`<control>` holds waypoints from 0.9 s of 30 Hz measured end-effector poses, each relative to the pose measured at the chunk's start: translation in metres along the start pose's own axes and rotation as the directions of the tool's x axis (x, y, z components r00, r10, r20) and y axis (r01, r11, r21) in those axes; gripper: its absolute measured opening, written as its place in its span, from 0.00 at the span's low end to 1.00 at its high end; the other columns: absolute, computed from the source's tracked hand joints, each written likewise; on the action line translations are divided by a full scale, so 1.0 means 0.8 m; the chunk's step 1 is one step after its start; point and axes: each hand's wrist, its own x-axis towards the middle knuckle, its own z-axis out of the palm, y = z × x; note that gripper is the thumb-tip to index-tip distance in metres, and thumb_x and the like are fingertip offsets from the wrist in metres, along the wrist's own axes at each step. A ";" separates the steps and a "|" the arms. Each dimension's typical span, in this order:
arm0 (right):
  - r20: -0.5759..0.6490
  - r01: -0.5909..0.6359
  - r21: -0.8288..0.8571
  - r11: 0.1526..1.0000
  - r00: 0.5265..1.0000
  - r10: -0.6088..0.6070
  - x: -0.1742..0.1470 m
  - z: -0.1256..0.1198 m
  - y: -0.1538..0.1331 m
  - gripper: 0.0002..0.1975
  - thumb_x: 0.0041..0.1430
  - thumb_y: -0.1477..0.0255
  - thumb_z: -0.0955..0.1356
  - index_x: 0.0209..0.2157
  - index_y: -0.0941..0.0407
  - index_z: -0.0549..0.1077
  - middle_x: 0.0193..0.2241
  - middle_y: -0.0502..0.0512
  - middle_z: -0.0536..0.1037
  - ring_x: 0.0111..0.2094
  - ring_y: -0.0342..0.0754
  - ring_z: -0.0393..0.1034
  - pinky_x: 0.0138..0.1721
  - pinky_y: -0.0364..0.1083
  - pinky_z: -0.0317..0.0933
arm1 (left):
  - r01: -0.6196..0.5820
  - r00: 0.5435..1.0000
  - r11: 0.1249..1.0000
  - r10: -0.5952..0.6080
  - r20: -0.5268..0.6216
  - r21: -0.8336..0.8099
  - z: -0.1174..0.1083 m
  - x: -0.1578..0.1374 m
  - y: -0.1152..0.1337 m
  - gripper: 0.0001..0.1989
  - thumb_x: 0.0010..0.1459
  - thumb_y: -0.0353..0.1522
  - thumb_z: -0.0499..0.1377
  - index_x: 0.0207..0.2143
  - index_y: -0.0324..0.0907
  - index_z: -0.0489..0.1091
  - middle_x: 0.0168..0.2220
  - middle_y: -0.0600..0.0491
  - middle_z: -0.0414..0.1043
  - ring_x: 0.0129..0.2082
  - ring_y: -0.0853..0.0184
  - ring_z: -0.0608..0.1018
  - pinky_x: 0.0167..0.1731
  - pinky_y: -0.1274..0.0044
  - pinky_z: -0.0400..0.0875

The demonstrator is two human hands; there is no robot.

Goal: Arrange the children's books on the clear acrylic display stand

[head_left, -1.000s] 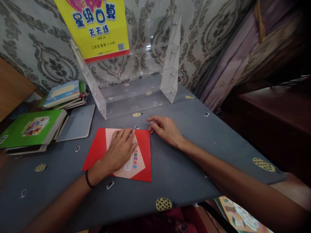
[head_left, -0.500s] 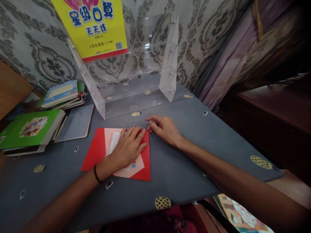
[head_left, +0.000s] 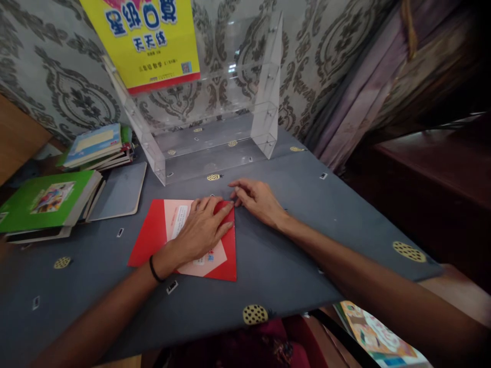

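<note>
Resting the left hand (head_left: 201, 227) palm-down on the red-and-pink booklet (head_left: 172, 217), with fingers slightly parted and aimed toward 1 o'clock, thumb out toward 2; laid flat on top, clamped on nothing. Wearing a dark band (head_left: 155, 270) at that wrist. Bending the right hand (head_left: 259, 199) loosely at 2 o'clock from the left, with fingertips just beside the booklet's far corner, also at about 2; cannot tell whether brought together on the edge, or even touching. See the booklet flat on the grey tablecloth (head_left: 291, 255), straight under the left palm and toward 8 o'clock from the right hand. Running apparently longer from 9 to 3 than from 12 to 6, though hard to judge in so slanted a view. Nearer on the left, then, by lying directly over it; close on the right only to that corner. Further out, note a grey-blue notebook (head_left: 118, 194) at 10, a green book (head_left: 23, 199) between 9 and 10, a stack of books (head_left: 94, 145) past 10, and, toward 12, a clear rack (head_left: 264, 117) bearing a yellow workbook (head_left: 161, 64) on its left
</note>
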 end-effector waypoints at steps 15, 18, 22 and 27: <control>0.009 0.061 -0.162 0.985 0.998 -0.061 -0.007 0.004 -0.007 0.17 0.61 0.73 0.63 0.45 0.54 0.81 0.27 0.50 0.82 0.28 0.45 0.73 0.34 0.44 0.66 | -0.196 0.975 0.978 0.187 -0.121 -0.068 0.001 0.000 -0.003 0.17 0.72 0.36 0.47 0.49 0.39 0.73 0.46 0.47 0.76 0.47 0.60 0.75 0.48 0.64 0.73; 0.015 0.069 -0.194 0.979 0.998 -0.068 -0.008 0.004 -0.008 0.17 0.60 0.73 0.64 0.45 0.54 0.81 0.28 0.50 0.82 0.27 0.45 0.72 0.32 0.43 0.64 | -0.230 0.968 0.971 0.222 -0.113 -0.063 -0.003 -0.006 0.002 0.16 0.72 0.34 0.47 0.48 0.38 0.74 0.43 0.47 0.76 0.45 0.61 0.76 0.46 0.65 0.74; 0.015 0.054 -0.157 0.986 0.999 -0.052 -0.007 0.004 -0.008 0.17 0.60 0.74 0.64 0.46 0.55 0.81 0.30 0.51 0.83 0.30 0.46 0.75 0.36 0.44 0.67 | -0.310 0.948 0.946 0.299 -0.109 -0.096 -0.016 -0.023 0.012 0.15 0.72 0.32 0.48 0.49 0.37 0.73 0.42 0.46 0.76 0.44 0.62 0.77 0.46 0.66 0.74; 0.006 0.049 -0.154 0.987 0.999 -0.049 -0.007 0.003 -0.008 0.17 0.60 0.75 0.64 0.46 0.55 0.81 0.29 0.50 0.84 0.31 0.47 0.77 0.36 0.45 0.67 | -0.332 0.943 0.934 0.329 -0.042 -0.132 -0.026 -0.053 0.024 0.15 0.71 0.31 0.48 0.52 0.38 0.71 0.46 0.45 0.76 0.47 0.61 0.76 0.49 0.65 0.73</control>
